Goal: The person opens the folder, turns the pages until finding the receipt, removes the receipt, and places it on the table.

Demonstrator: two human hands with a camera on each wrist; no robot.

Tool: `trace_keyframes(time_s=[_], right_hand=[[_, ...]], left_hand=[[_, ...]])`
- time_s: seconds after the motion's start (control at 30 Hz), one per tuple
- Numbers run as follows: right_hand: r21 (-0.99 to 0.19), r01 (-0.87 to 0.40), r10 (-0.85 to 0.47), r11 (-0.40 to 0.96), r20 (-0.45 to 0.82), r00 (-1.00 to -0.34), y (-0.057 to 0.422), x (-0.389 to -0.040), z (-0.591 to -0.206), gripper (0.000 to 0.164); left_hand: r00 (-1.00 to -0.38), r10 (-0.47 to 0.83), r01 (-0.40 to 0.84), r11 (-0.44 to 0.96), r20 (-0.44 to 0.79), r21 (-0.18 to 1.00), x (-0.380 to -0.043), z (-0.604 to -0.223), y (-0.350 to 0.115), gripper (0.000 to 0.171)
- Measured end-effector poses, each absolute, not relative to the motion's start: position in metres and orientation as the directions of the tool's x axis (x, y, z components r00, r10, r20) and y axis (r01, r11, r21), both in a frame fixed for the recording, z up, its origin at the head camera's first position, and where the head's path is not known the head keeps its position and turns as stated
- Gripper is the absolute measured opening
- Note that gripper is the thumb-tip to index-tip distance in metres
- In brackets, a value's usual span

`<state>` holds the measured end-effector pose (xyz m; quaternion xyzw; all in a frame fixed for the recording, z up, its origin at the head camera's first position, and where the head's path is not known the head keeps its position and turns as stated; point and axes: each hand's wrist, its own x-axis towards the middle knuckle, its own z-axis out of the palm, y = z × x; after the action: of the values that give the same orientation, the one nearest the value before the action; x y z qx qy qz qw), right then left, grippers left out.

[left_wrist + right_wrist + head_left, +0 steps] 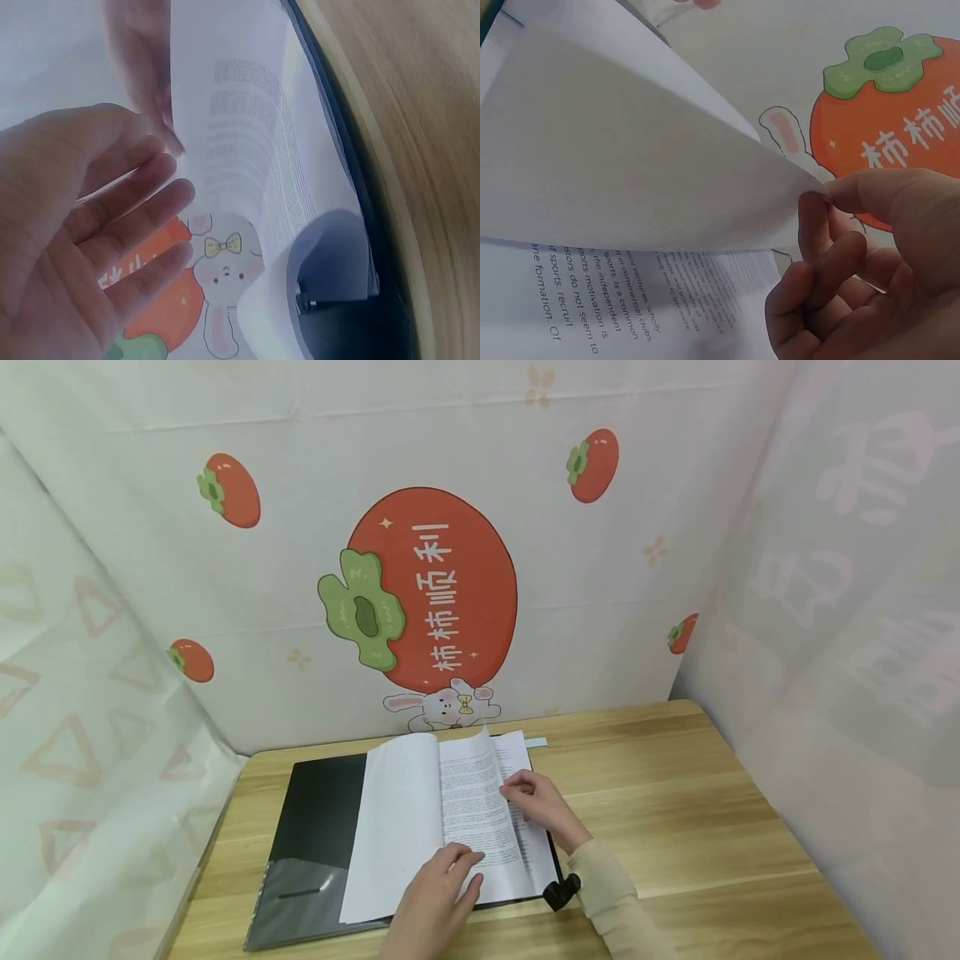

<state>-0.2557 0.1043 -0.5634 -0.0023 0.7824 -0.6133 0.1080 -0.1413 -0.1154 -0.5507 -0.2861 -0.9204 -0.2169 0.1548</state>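
A wood-grain counter stands against a fruit-printed backdrop, bearing a black folder with opened printed papers. The right hand pinches the edge of a lifted page; the left hand, fingers relaxed, is free near its lower end.

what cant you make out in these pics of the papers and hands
Head view: print on the thin white paper sheet held up is too small to read.
Head view: the flat black folder's right part is mostly hidden by white paper pages.
Left wrist view: the bare right hand is cut off by the top edge.
Right wrist view: part of the white printed page below is hidden by the sheet.
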Motion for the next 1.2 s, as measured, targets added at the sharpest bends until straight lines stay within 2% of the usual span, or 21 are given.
trace_keyframes(time_s=[0.3,0.67,0.9,1.2], right_hand=[[-0.955,0.066,-0.207,0.29,-0.13,-0.97,0.095,-0.255,-0.564,0.021],[-0.949,0.014,-0.262,0.316,-0.101,-0.96,0.08,-0.254,-0.557,0.019],[-0.944,-0.011,-0.274,0.331,-0.085,-0.958,0.075,-0.251,-0.555,0.018],[-0.94,-0.037,-0.31,0.34,-0.075,-0.948,0.065,-0.247,-0.545,0.018]], left_hand=[[-0.818,0.464,0.571,0.727,0.341,0.381,-0.139,-0.547,-0.104,0.024],[-0.848,0.43,0.525,0.761,0.309,0.382,-0.141,-0.558,-0.098,0.032],[-0.85,0.375,0.504,0.784,0.371,0.362,-0.142,-0.557,-0.097,0.031],[-0.834,0.409,0.533,0.772,0.371,0.346,-0.144,-0.558,-0.097,0.029]])
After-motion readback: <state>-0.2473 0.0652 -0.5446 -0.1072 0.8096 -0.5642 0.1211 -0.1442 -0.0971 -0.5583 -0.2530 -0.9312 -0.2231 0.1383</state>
